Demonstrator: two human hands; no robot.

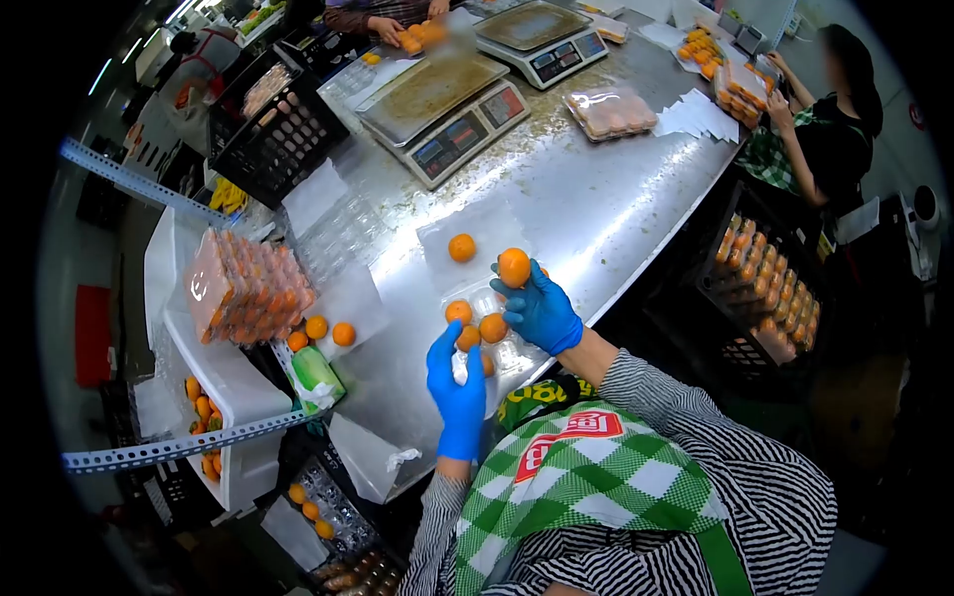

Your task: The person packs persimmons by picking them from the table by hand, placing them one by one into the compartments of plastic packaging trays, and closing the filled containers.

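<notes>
My right hand (pixel 545 310), in a blue glove, holds an orange fruit (pixel 514 267) above the metal table (pixel 596 199). My left hand (pixel 457 382), also gloved in blue, is over the near edge of a clear plastic tray (pixel 512 360). Its fingertips are at an orange fruit (pixel 467 339) in the tray; whether they grip it is hard to tell. More fruits, one of them at the tray's middle (pixel 493 327), sit around it. Beyond the tray a single fruit (pixel 461 247) lies on a clear sheet.
Two scales (pixel 447 119) (pixel 542 45) stand at the back. Stacked packs (pixel 248 288) and a green tissue pack (pixel 316 377) are at left. A wrapped pack (pixel 610 112) lies at back right. Black crates (pixel 273 124) (pixel 760 288) flank the table. A co-worker (pixel 835 129) stands at right.
</notes>
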